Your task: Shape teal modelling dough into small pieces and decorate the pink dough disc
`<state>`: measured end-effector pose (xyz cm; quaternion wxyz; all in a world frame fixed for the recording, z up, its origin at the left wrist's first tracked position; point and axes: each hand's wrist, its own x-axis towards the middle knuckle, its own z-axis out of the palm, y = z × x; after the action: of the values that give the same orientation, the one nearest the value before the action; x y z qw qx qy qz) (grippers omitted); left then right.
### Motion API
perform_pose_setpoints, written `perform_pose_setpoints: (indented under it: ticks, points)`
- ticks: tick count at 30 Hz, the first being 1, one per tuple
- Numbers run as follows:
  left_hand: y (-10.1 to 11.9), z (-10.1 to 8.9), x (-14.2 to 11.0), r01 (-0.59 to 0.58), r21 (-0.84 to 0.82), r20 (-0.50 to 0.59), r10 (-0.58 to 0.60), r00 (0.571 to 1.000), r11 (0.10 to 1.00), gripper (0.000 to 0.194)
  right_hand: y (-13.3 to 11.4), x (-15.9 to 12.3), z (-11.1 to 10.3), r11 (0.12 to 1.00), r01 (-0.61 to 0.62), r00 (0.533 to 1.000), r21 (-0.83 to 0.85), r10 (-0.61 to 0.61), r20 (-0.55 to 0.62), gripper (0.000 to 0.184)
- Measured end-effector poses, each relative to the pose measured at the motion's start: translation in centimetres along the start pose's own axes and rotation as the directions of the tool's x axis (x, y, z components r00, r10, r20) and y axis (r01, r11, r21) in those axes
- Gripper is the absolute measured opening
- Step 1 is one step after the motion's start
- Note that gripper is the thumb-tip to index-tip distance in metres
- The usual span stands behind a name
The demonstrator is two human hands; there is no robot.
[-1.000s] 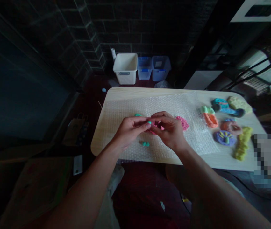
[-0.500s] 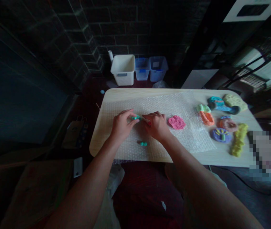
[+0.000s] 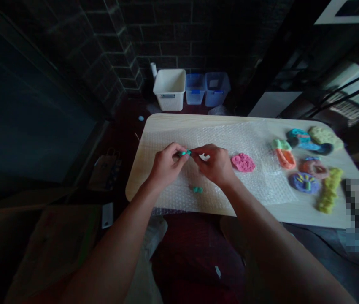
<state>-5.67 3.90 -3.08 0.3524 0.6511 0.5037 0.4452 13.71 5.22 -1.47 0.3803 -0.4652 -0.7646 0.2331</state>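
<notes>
A small piece of green modelling clay [image 3: 183, 153] is pinched between the thumb and fingers of my left hand [image 3: 166, 164]. The fingertips of my right hand [image 3: 216, 164] are closed on the right end of the same piece, over the bubble wrap [image 3: 179, 190]. Closer to me, another small green clay lump [image 3: 197, 190] lies on the wrap. To the right of my right hand sits a bumpy pink clay shape [image 3: 243, 162].
Several coloured clay pieces lie on the table's right side, among them an orange and green one [image 3: 285, 158], a purple disc [image 3: 305, 183] and a yellow strip [image 3: 330, 190]. Beyond the table [image 3: 166, 118] stand a white bin [image 3: 170, 101] and two clear blue boxes.
My right hand has come closer to my left, and its fingertips now meet at the green clay. The whole view has shifted slightly, so the table appears further right.
</notes>
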Motion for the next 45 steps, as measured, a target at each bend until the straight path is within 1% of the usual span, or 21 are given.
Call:
perform_pose_setpoints:
  ticks: [4, 7, 9, 13, 15, 17, 20, 21, 23, 26, 28, 30, 32, 34, 36, 39, 42, 44, 45]
  points:
    - [0.0, -0.2, 0.2, 0.042, -0.09, 0.01, -0.041, 0.999, 0.995, 0.022, -0.3, 0.0, -0.4, 0.998, 0.042, 0.999, 0.049, -0.043, 0.024, 0.024]
    - [0.1, -0.5, 0.2, 0.05, -0.075, 0.063, -0.045, 0.997, 0.996, 0.021, -0.2, 0.1, -1.0, 0.992, 0.053, 0.994, 0.111, -0.063, 0.086, 0.024]
    - [0.2, -0.7, 0.2, 0.054, -0.051, 0.113, -0.048, 0.992, 0.997, 0.019, -0.2, 0.1, -1.5, 0.99, 0.07, 0.987, 0.122, -0.086, 0.135, 0.024]
    - [0.3, -0.7, 0.1, 0.084, -0.075, 0.171, -0.07, 0.983, 0.994, 0.017, -0.6, -0.1, -2.3, 0.994, 0.097, 0.975, 0.053, -0.106, 0.195, 0.024]
    - [0.3, -0.5, 0.2, 0.102, -0.107, 0.182, -0.081, 0.98, 0.989, 0.018, -0.9, -0.4, -2.4, 0.997, 0.074, 0.975, 0.008, -0.074, 0.21, 0.022]
    - [0.3, -0.3, 0.2, 0.118, -0.127, 0.187, -0.093, 0.978, 0.985, 0.018, -1.1, -0.7, -2.3, 0.999, 0.022, 0.98, -0.03, -0.015, 0.2, 0.019]
    - [0.3, 0.0, 0.2, 0.141, -0.096, 0.164, -0.124, 0.979, 0.985, 0.021, -1.3, -1.1, -1.8, 0.996, -0.073, 0.985, -0.057, 0.08, 0.153, 0.014]
    - [0.3, 0.1, 0.2, 0.144, -0.072, 0.135, -0.133, 0.982, 0.987, 0.022, -1.4, -1.1, -1.6, 0.993, -0.093, 0.984, -0.067, 0.101, 0.145, 0.013]
    - [0.4, 0.2, 0.1, 0.138, 0.008, 0.112, -0.138, 0.984, 0.99, 0.023, -1.4, -1.1, -1.1, 0.988, -0.113, 0.985, -0.102, 0.125, 0.115, 0.011]
    - [0.6, 0.3, 0.2, 0.118, 0.171, 0.081, -0.133, 0.988, 0.978, 0.024, -1.0, -0.9, -0.4, 0.976, -0.16, 0.975, -0.145, 0.179, 0.133, 0.014]
    - [0.7, 0.3, 0.2, 0.114, 0.226, 0.069, -0.133, 0.989, 0.967, 0.021, -0.7, -0.7, -0.2, 0.971, -0.185, 0.966, -0.152, 0.208, 0.153, 0.016]
    - [0.7, 0.3, 0.2, 0.108, 0.229, 0.067, -0.127, 0.99, 0.967, 0.019, -0.4, -0.6, -0.4, 0.978, -0.174, 0.967, -0.117, 0.192, 0.165, 0.015]
    - [0.9, 0.2, 0.2, 0.125, 0.214, 0.053, -0.139, 0.989, 0.969, 0.018, -0.2, -0.6, -0.9, 0.988, -0.138, 0.974, -0.063, 0.147, 0.171, 0.015]
    - [1.2, 0.3, 0.0, 0.157, 0.204, 0.054, -0.171, 0.984, 0.966, 0.017, -0.3, -0.7, -1.6, 0.99, -0.137, 0.973, -0.029, 0.14, 0.186, 0.016]
    - [1.9, 0.5, -0.2, 0.185, 0.202, 0.043, -0.198, 0.979, 0.962, 0.014, -0.4, -0.9, -2.2, 0.986, -0.166, 0.965, -0.018, 0.166, 0.201, 0.017]
    - [3.7, 1.3, -0.7, 0.237, 0.218, -0.026, -0.237, 0.971, 0.947, 0.012, -0.5, -1.2, -2.6, 0.97, -0.235, 0.957, 0.061, 0.22, 0.192, 0.019]
    - [5.6, 2.3, -0.8, 0.268, 0.286, -0.102, -0.249, 0.963, 0.92, 0.016, -0.4, -1.4, -2.5, 0.915, -0.357, 0.93, 0.187, 0.328, 0.169, 0.023]
    - [6.4, 3.0, -0.6, 0.295, 0.342, -0.136, -0.264, 0.955, 0.892, 0.02, -0.3, -1.4, -2.5, 0.896, -0.395, 0.915, 0.203, 0.363, 0.175, 0.021]
    - [6.5, 3.2, -0.4, 0.307, 0.372, -0.149, -0.27, 0.951, 0.876, 0.021, -0.2, -1.4, -2.5, 0.899, -0.395, 0.914, 0.19, 0.363, 0.18, 0.02]
